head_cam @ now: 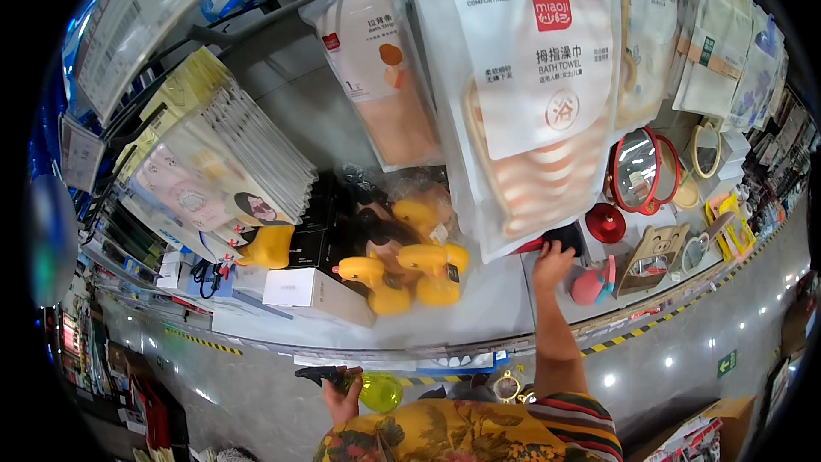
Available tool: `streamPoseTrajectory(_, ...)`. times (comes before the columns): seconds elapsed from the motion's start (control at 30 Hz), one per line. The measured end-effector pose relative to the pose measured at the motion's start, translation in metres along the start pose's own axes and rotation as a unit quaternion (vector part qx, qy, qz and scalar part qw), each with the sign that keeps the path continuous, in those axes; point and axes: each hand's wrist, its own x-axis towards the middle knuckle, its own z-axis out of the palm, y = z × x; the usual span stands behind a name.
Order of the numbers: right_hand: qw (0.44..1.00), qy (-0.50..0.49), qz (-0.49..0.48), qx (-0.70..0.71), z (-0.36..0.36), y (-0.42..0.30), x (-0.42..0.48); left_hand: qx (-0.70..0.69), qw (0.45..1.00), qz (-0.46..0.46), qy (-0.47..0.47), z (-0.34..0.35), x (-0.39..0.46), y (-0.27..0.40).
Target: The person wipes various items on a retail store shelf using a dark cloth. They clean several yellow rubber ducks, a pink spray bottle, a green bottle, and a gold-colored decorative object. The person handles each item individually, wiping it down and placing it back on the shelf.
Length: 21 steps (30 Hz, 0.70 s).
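My left hand point(344, 403) is low in the view, in front of the shelf edge. It grips a clear yellow-green spray bottle point(381, 391) by its black spray head point(319, 375). My right hand point(551, 264) reaches over the shelf point(494, 301), with its fingers curled on a black object point(568, 239). A red part point(530, 246) shows to the left of those fingers. A hanging bath towel package point(545, 109) partly hides both. Just right of my wrist stands a pink spray bottle point(587, 286) with a blue-pink head.
Yellow duck-shaped items point(423, 269) and white boxes point(321, 295) stand to the left. Red-framed mirrors point(635, 170), a red round item point(605, 223) and a wooden pig-faced stand point(654, 256) are to the right. Packages hang from metal hooks point(276, 13) above. A cardboard box point(699, 423) sits lower right.
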Motion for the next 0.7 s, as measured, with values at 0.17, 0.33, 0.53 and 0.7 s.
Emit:
streamPoseTrajectory(0.17,0.996,0.003,-0.068,0.063,0.015,-0.019,-0.042,0.009,0.999,-0.043,-0.023,0.017,0.009,0.012)
streamPoseTrajectory(0.33,0.961,-0.133,-0.244,0.006,-0.001,-0.008,-0.034,0.0,0.996,-0.035,-0.081,0.036,0.021,0.021)
streamPoseTrajectory(0.53,0.874,-0.338,-0.34,-0.08,-0.02,-0.016,-0.025,-0.012,0.994,-0.039,-0.105,0.041,0.024,0.011)
streamPoseTrajectory(0.7,0.817,-0.458,-0.322,-0.138,-0.032,-0.024,-0.044,-0.016,0.998,0.002,-0.062,0.034,0.021,0.014)
